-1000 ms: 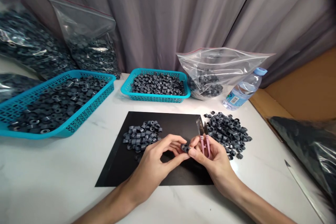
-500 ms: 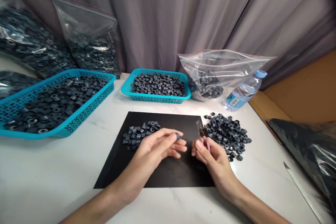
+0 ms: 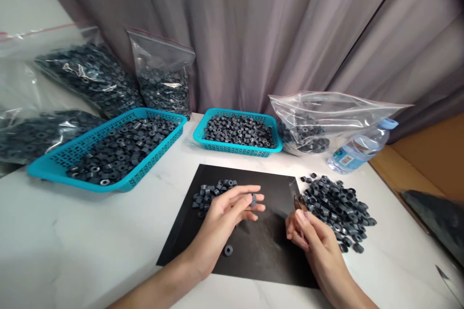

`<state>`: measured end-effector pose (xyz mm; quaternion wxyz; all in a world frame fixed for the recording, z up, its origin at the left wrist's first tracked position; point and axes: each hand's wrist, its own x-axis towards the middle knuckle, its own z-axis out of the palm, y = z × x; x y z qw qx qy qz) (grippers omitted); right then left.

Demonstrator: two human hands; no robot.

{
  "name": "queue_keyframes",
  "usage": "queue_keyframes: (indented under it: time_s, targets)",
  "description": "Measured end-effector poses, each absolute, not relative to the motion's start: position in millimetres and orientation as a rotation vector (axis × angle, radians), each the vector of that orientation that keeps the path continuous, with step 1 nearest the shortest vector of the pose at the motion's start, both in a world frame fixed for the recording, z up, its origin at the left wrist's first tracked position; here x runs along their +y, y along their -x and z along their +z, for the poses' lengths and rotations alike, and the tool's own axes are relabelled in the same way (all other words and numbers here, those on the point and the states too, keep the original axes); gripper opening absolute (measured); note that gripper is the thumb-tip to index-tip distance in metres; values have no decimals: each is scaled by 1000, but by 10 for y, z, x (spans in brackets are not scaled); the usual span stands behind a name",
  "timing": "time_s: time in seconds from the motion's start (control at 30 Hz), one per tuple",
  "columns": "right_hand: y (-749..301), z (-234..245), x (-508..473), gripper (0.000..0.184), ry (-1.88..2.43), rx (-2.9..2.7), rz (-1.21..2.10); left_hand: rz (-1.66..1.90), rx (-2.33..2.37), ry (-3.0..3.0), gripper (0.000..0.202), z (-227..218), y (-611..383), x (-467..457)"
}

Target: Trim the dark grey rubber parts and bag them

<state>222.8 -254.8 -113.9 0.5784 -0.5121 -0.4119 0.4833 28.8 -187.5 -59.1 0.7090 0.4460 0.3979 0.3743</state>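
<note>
My left hand [image 3: 223, 224] hovers over a black mat [image 3: 253, 236] and pinches a small grey ring [image 3: 253, 199] at its fingertips. My right hand [image 3: 311, 239] is closed on pink-handled snips [image 3: 297, 201], blades pointing up. A small heap of grey rings [image 3: 213, 191] lies on the mat just beyond my left hand. A larger heap of rings [image 3: 337, 205] lies on the white table right of the snips. One loose ring [image 3: 228, 250] lies on the mat under my left wrist.
Two teal baskets of grey rings stand behind, a big one [image 3: 108, 149] at left and a small one [image 3: 237, 131] at centre. Plastic bags of rings [image 3: 90, 77] line the curtain, another bag [image 3: 315, 125] at right beside a water bottle [image 3: 358, 147]. A cardboard box [image 3: 427, 159] is at far right.
My hands have drawn apart; the left keeps one ring, and a ring now lies on the mat below my wrist. The view has shifted left and down.
</note>
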Motion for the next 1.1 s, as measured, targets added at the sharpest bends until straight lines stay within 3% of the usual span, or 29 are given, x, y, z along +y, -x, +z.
queue_keyframes:
  time_s: [0.27, 0.53, 0.83, 1.1]
  targets:
    - [-2223, -1102, -2531, 52, 1210, -987, 1126, 836, 820, -851, 25, -469, -297, -1849]
    - [-2184, -1143, -2518, 56, 1162, -1020, 1190, 824, 891, -1175, 33, -518, -245, -1776]
    - [-2109, -1116, -2422, 76, 1165, -997, 1248, 729, 804, -808, 27, -217, -176, -1726]
    - [-2008, -1130, -2380, 76, 1181, -895, 1251, 758, 770, -1154, 32, 83, -386, -1539]
